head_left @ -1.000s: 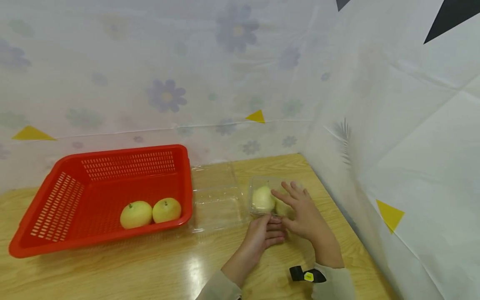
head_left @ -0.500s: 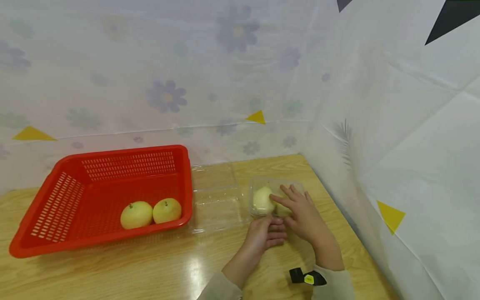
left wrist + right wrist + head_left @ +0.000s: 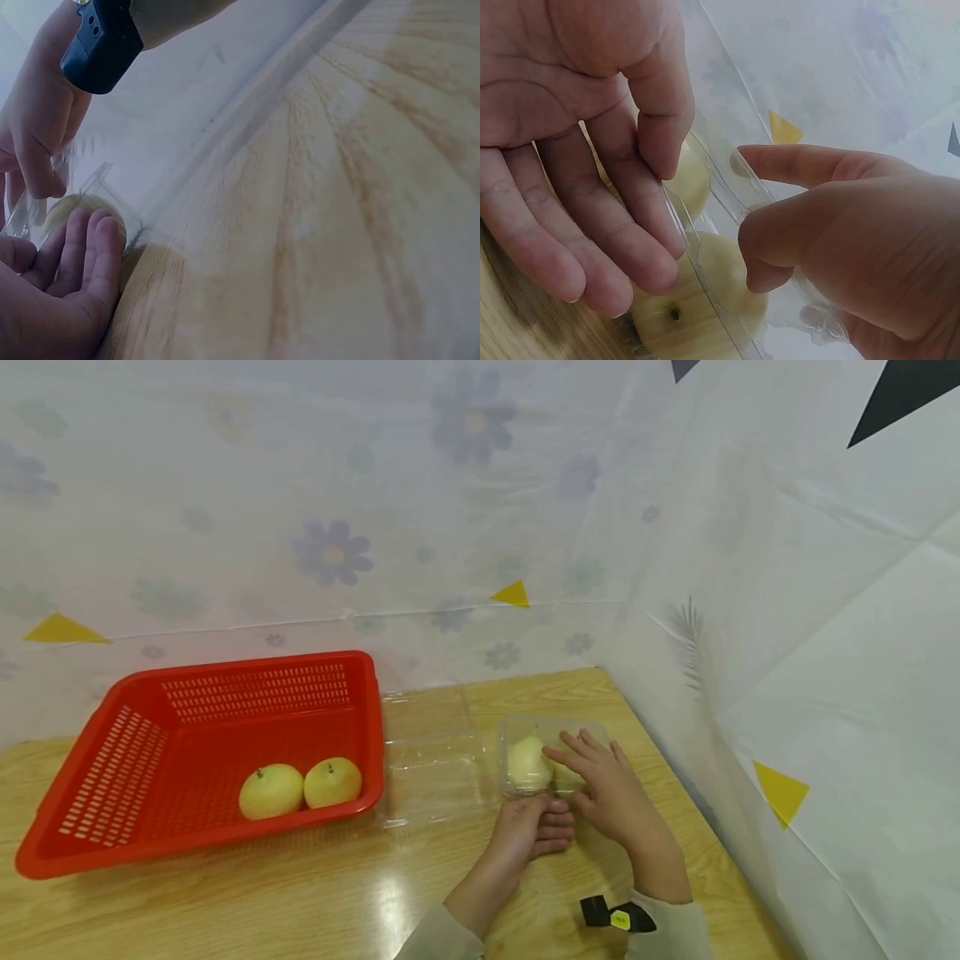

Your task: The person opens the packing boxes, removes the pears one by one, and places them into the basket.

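Note:
A clear plastic clamshell box (image 3: pixel 552 723) with pale yellow pears (image 3: pixel 528 763) inside stands at the table's right side. My left hand (image 3: pixel 525 833) is at its front edge, palm facing inward. Thumb and index finger of that left hand (image 3: pixel 577 157) pinch the plastic rim, and the other fingers extend below it. My right hand (image 3: pixel 609 787) lies over the right part of the lid, fingers spread and touching the plastic. It hides part of a second pear (image 3: pixel 724 281). In the left wrist view, my right hand (image 3: pixel 41 124) is above the box.
A red perforated basket (image 3: pixel 202 839) stands on the left, with two yellow pears (image 3: pixel 272 792) near its front. Between basket and hands lies an unfolded clear clamshell container (image 3: pixel 435 785). A floral sheet (image 3: pixel 330 552) hangs behind the wooden table (image 3: pixel 300 893); a white sheet (image 3: pixel 840 610) borders the right.
The box and the left fingertips have shifted very slightly, and a little more of the left pear shows. Both hands stay at the box; the basket and other container remain in place.

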`<state>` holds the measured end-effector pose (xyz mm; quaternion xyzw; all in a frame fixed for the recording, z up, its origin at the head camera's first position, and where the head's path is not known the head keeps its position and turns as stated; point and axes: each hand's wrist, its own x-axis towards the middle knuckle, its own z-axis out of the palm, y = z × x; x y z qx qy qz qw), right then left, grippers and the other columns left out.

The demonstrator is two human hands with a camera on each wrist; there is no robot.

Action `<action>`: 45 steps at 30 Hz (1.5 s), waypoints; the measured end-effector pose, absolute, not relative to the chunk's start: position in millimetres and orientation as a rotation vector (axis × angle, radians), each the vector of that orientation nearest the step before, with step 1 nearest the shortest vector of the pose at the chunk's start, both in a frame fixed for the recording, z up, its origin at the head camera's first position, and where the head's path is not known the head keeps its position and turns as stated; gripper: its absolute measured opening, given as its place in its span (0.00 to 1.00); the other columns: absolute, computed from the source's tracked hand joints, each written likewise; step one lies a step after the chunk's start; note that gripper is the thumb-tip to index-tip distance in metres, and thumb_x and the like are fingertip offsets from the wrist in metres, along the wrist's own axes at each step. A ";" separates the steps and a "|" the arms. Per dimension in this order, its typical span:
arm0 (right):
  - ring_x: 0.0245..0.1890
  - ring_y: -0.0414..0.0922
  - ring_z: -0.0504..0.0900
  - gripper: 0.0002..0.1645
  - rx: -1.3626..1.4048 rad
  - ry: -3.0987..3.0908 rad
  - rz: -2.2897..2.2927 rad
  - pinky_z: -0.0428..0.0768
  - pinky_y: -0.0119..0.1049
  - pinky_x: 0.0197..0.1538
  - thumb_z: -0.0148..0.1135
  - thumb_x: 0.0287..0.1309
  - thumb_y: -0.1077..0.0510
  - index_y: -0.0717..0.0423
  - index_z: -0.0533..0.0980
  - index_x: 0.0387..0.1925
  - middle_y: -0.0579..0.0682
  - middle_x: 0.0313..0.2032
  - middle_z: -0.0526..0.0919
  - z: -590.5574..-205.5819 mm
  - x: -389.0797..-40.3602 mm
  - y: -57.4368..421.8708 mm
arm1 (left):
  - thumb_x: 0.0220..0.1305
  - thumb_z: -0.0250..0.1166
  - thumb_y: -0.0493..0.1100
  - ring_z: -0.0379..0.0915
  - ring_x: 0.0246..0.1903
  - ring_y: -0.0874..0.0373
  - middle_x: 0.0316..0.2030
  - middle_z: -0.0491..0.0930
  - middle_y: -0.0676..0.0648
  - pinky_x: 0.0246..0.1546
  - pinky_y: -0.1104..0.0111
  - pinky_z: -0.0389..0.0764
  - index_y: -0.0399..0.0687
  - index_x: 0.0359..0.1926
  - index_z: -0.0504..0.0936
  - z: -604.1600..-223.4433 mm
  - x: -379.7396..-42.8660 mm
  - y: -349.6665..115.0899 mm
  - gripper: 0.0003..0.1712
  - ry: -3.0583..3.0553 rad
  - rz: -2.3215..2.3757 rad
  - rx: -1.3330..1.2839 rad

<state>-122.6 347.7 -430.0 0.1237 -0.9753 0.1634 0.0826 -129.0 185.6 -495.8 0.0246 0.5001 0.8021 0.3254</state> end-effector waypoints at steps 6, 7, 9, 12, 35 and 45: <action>0.71 0.63 0.62 0.45 0.388 -2.891 0.480 0.52 0.72 0.68 0.63 0.43 0.77 0.45 0.76 0.64 0.57 0.69 0.70 -427.6 -121.9 346.3 | 0.74 0.52 0.45 0.86 0.40 0.49 0.43 0.85 0.34 0.42 0.62 0.86 0.28 0.48 0.82 -496.4 -128.6 184.8 0.22 1.322 2.101 0.076; 0.71 0.64 0.63 0.45 0.395 -2.882 0.473 0.53 0.73 0.68 0.62 0.42 0.77 0.45 0.77 0.63 0.57 0.69 0.71 -427.2 -121.9 346.1 | 0.74 0.51 0.45 0.86 0.40 0.49 0.44 0.85 0.34 0.42 0.62 0.86 0.28 0.48 0.82 -496.2 -128.5 184.7 0.22 1.325 2.099 0.081; 0.70 0.64 0.65 0.44 0.408 -2.862 0.451 0.55 0.73 0.67 0.62 0.40 0.78 0.45 0.78 0.61 0.57 0.67 0.73 -426.7 -122.2 345.8 | 0.74 0.51 0.45 0.86 0.40 0.49 0.44 0.85 0.34 0.42 0.61 0.86 0.28 0.48 0.81 -495.7 -128.3 184.3 0.22 1.329 2.095 0.084; 0.68 0.64 0.67 0.43 0.418 -2.840 0.426 0.57 0.73 0.66 0.61 0.39 0.78 0.45 0.80 0.59 0.56 0.66 0.75 -425.9 -122.7 345.6 | 0.74 0.51 0.45 0.86 0.40 0.48 0.43 0.85 0.34 0.42 0.61 0.86 0.28 0.48 0.81 -494.7 -128.3 184.2 0.22 1.336 2.093 0.091; 0.62 0.56 0.77 0.32 0.429 -2.679 0.387 0.66 0.69 0.63 0.62 0.43 0.76 0.49 0.84 0.51 0.50 0.56 0.83 -428.1 -125.3 346.4 | 0.75 0.51 0.45 0.86 0.39 0.51 0.45 0.85 0.34 0.42 0.61 0.86 0.29 0.49 0.81 -495.3 -128.7 184.0 0.22 1.336 2.080 0.100; 0.59 0.53 0.81 0.28 0.404 -2.605 0.371 0.69 0.66 0.63 0.61 0.44 0.74 0.49 0.85 0.46 0.49 0.52 0.86 -429.9 -125.1 346.4 | 0.74 0.52 0.45 0.86 0.38 0.52 0.44 0.85 0.35 0.41 0.62 0.86 0.30 0.49 0.81 -493.8 -130.1 186.1 0.21 1.327 2.075 0.081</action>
